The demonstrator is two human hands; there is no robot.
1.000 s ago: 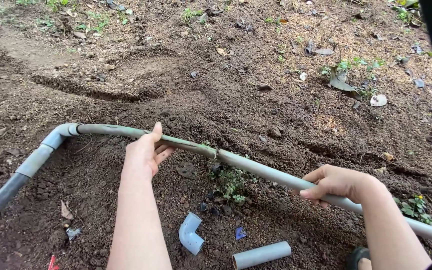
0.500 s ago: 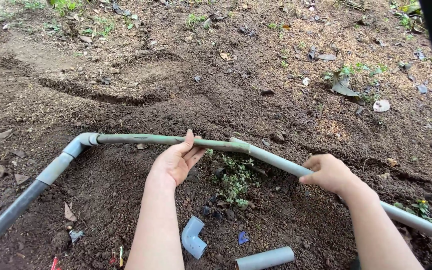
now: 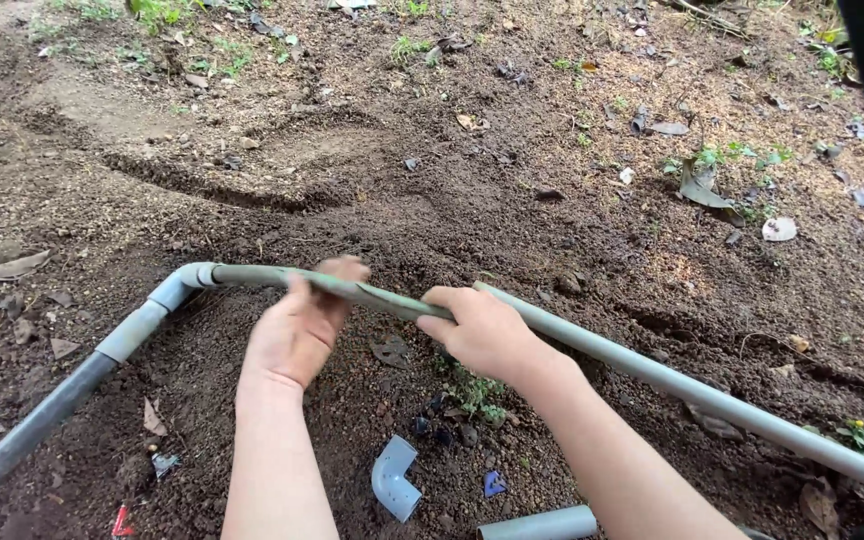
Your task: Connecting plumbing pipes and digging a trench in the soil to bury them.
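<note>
Two bare hands, the left hand point(image 3: 297, 330) and the right hand point(image 3: 482, 330), both at the middle of the frame. One long grey pipe point(image 3: 652, 375) running from the centre to the lower right. One elbow joint point(image 3: 184, 282) fitted at its bend, centre left. One darker pipe point(image 3: 42, 420) running to the lower left. One loose elbow fitting point(image 3: 394, 480) and one short pipe offcut point(image 3: 542, 524) on the soil at the bottom centre

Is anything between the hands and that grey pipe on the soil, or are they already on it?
Nothing visible stands between them. The left hand and the right hand both grip the long grey pipe, close together, right of its elbow joint. The loose elbow fitting lies apart, nearer the camera.
</note>
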